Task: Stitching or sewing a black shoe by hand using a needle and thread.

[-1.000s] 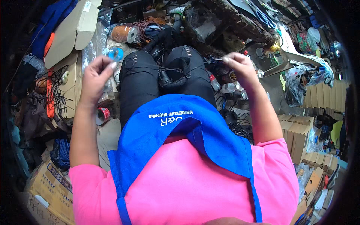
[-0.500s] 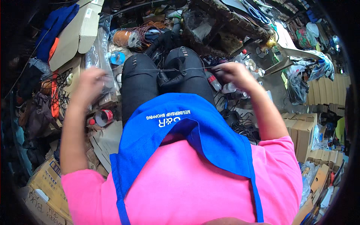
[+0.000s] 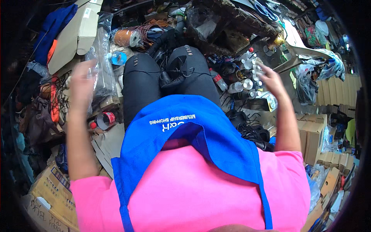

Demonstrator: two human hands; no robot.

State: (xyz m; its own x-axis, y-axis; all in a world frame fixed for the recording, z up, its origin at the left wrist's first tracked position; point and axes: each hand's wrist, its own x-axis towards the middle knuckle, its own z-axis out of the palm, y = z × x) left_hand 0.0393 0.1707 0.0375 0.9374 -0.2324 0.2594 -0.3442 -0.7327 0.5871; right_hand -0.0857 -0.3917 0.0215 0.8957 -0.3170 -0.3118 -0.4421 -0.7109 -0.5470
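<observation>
A black lace-up shoe or boot (image 3: 172, 80) is wedged between my knees, its sole and heel hidden. Its black lace (image 3: 145, 71) trails loosely across both black-trousered thighs. To the left, my left hand (image 3: 82, 77) is raised beside a clear plastic bag (image 3: 104, 73); motion smears its fingers, so what it holds, if anything, cannot be made out. On the other side, my right hand (image 3: 271, 80) is lifted over the group of plastic bottles (image 3: 247, 84). Its fingers are apart, with nothing visible in them.
Around my legs lie a thread spool (image 3: 127, 37), a blue-capped bottle (image 3: 118, 58), a red-labelled bottle (image 3: 106, 120) and a dark shoe pile (image 3: 249, 129). Cardboard (image 3: 79, 33) leans at the far left. A rough-edged workbench (image 3: 247, 17) stands ahead, with cardboard boxes (image 3: 313, 133) at right.
My right hand has let go of the lace and swung outward to the right. My left hand has moved further left. The lace, stretched before, now lies slacker over my thighs.
</observation>
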